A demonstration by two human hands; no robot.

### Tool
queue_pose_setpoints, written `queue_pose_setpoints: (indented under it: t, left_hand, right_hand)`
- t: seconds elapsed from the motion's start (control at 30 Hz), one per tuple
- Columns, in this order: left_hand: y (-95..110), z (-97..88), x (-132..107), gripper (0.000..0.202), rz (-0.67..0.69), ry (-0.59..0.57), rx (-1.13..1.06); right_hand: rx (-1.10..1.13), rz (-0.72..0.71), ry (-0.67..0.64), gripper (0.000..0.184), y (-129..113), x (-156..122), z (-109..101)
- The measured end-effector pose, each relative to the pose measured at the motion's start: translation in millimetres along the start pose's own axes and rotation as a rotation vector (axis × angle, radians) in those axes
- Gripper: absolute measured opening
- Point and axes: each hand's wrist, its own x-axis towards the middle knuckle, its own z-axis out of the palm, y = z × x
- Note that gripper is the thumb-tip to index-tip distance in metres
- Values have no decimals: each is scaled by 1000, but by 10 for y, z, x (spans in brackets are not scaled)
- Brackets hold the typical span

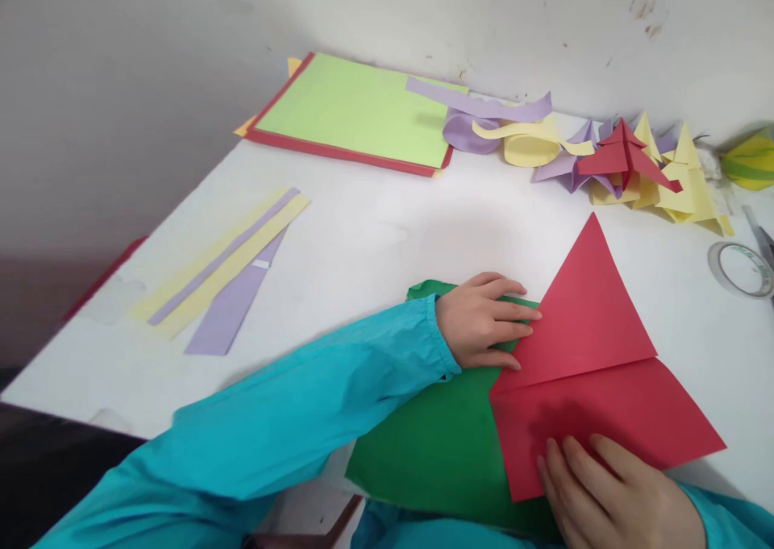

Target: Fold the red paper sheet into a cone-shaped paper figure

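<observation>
A folded sheet of red paper (580,315) lies partly on a dark green sheet (423,436) at the table's near side. Its far part comes to a point, and a crease or edge runs across its middle. My left hand (487,323) lies flat with fingers spread, fingertips touching the red paper's left edge and palm over the green sheet. Over the near part of the red paper is my right hand (617,492), its fingers stretched out and fairly close together. Its fingertips rest on or just above the paper; its thumb is hidden.
Light green and red sheets (363,114) are stacked at the back. Purple and yellow paper strips (230,259) lie left. Curled paper pieces (475,130) and folded paper figures (626,162) stand along the wall. A tape roll (741,268) sits at right.
</observation>
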Motion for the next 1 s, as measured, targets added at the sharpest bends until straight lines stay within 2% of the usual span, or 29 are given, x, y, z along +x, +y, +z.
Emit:
queue_pose_setpoints:
  t: [0.2, 0.5, 0.67, 1.0]
  left_hand:
    - [0, -5, 0, 40, -12, -24, -16]
    - [-10, 5, -3, 40, -1, 3, -27]
    - [-13, 7, -6, 40, 1, 7, -33]
    - [-11, -6, -5, 44, -9, -11, -39]
  right_hand:
    - [2, -14, 6, 43, -23, -23, 17]
    - [-10, 6, 27, 49, -29, -35, -4]
    - [-70, -22, 70, 48, -5, -44, -41]
    - [-87, 7, 74, 45, 44, -30, -86]
